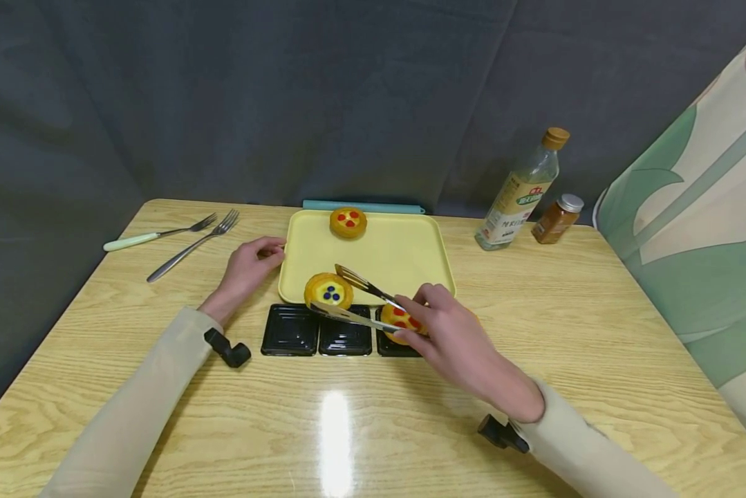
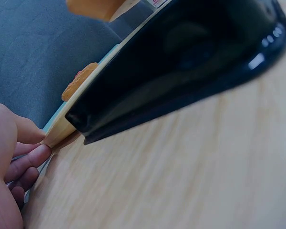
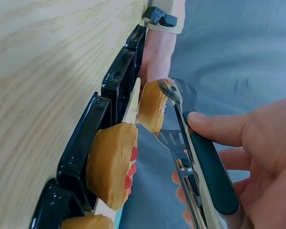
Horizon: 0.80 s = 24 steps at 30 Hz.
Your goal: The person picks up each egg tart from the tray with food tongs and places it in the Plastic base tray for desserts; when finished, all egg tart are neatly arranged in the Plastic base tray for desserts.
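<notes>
My left hand (image 1: 247, 271) pinches the left edge of a yellow tray (image 1: 404, 249); thumb and fingers meet at its rim in the left wrist view. With my right hand (image 1: 456, 339) I grip metal tongs (image 3: 188, 152) with dark green handle pads. Their tips stand on either side of a tart with blue berries (image 1: 328, 292), at the tray's near edge. A red-topped tart (image 1: 348, 223) lies at the back of the tray. Another red-topped tart (image 3: 109, 164) sits in a black container (image 3: 74, 148), partly behind the tongs and right hand in the head view.
Black containers (image 1: 290, 332) stand in a row before the tray; one more tart (image 3: 88, 223) shows at that row's end. Left lie a fork (image 1: 192, 250) and a pale-handled utensil (image 1: 133, 241). Right stand a glass bottle (image 1: 516, 197) and a small jar (image 1: 556, 220). A teal bar (image 1: 391, 207) lies behind.
</notes>
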Each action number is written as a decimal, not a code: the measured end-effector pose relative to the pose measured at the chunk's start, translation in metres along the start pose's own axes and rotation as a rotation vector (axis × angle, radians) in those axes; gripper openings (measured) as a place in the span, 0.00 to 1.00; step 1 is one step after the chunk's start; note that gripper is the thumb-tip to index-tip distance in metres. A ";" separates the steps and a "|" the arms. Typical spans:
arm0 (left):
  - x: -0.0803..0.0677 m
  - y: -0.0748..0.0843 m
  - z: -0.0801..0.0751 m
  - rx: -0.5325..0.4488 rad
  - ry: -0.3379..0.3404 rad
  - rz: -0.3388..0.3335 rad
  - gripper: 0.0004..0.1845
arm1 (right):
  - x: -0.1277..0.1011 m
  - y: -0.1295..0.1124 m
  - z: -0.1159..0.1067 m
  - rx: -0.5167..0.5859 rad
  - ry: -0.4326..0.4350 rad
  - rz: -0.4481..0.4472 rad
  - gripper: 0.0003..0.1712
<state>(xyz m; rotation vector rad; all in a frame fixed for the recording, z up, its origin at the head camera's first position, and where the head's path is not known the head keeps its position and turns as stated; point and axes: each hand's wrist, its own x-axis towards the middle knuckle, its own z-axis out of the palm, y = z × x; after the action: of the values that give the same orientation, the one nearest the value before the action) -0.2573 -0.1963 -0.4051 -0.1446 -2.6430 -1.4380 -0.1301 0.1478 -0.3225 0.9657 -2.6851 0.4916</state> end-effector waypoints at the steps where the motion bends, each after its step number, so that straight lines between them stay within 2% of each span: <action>1: 0.000 0.000 0.000 0.000 0.000 -0.002 0.19 | -0.002 0.000 0.000 -0.005 0.003 -0.006 0.27; 7: 0.000 0.000 0.000 -0.006 0.002 -0.007 0.19 | -0.013 0.003 -0.002 -0.021 0.006 -0.034 0.29; 14: 0.000 0.003 0.000 -0.003 0.001 0.000 0.19 | -0.027 0.007 -0.007 -0.038 -0.012 -0.004 0.29; 24: -0.001 0.003 0.000 -0.009 -0.001 -0.017 0.19 | -0.035 0.006 -0.006 -0.066 -0.035 -0.014 0.30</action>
<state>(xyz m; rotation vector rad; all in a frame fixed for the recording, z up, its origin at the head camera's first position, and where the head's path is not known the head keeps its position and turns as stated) -0.2561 -0.1950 -0.4028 -0.1239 -2.6448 -1.4561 -0.1069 0.1748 -0.3300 0.9832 -2.7051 0.3834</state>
